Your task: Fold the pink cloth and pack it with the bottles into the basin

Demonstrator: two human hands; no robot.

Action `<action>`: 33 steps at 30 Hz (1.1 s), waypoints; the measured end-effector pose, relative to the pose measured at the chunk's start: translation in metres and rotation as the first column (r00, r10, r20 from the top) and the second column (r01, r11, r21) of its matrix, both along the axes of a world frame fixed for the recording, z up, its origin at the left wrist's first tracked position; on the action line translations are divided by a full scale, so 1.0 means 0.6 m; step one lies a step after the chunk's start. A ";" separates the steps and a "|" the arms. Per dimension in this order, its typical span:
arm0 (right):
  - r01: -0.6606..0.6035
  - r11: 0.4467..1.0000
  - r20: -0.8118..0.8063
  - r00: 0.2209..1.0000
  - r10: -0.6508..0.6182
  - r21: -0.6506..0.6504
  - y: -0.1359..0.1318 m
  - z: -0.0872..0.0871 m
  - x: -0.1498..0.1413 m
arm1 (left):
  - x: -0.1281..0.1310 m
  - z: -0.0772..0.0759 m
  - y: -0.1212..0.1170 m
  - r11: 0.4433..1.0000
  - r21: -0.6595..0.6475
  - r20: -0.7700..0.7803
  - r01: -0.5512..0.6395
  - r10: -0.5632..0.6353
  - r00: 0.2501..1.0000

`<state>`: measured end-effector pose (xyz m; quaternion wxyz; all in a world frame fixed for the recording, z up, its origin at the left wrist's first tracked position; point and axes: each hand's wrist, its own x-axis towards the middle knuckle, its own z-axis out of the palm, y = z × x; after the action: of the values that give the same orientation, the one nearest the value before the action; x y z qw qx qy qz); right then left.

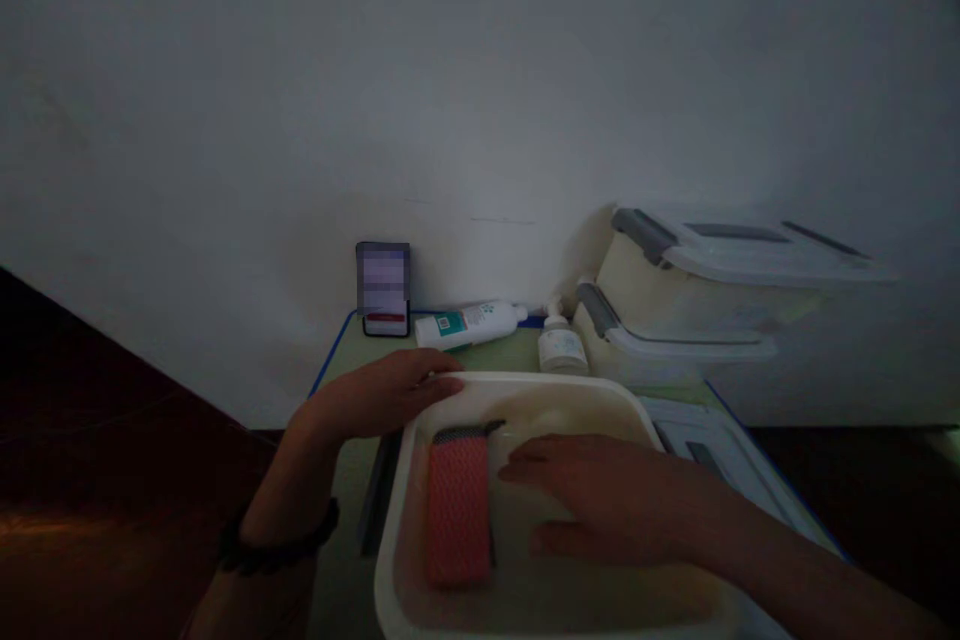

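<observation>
A white basin (386, 560) stands in front of me. My left hand (390, 390) holds its far left rim, thumb and fingers closed about the edge; a dark bead bracelet is on that wrist. Inside the basin, toward its left side, lies a red scrubbing sponge (459, 510) with a grey end and a small dark loop. My right hand (600, 495) is over the inside of the basin, right of the sponge and apart from it. Its fingers are stretched out, the thumb spread away, and nothing shows in it. Whether it touches the basin's bottom I cannot tell.
Behind the basin, a white bottle (472, 323) lies on its side by a pump bottle (562, 345). A phone (385, 290) leans on the wall. Two lidded storage boxes (705, 295) are stacked at right. A grey-white lid (697, 430) lies on the green table (349, 355).
</observation>
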<state>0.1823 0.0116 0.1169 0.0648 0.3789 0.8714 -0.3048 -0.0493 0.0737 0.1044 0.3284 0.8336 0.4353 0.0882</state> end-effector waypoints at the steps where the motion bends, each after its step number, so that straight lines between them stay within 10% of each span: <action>1: 0.009 1.000 0.015 1.000 -0.009 0.001 0.001 0.009 0.006 | 0.003 0.000 0.000 1.000 0.011 0.013 -0.018 0.018 1.000; 21: 0.230 0.973 -0.226 0.949 -0.219 0.022 0.046 -0.025 0.026 | 0.029 -0.011 0.013 0.975 0.023 -0.036 -0.222 0.223 0.974; 28: 0.422 0.896 -0.497 0.812 -0.305 0.139 0.068 -0.001 0.048 | 0.014 -0.006 0.009 0.991 -0.058 -0.046 -0.121 0.119 0.992; 33: 0.421 0.821 -0.013 0.892 -0.452 0.386 0.114 0.005 0.066 | -0.001 0.004 0.005 0.994 -0.102 -0.050 -0.047 0.042 0.998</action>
<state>0.2219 0.0802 0.1198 -0.0467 0.5854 0.8001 -0.1221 -0.0499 0.0765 0.1069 0.3586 0.8076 0.4653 0.0528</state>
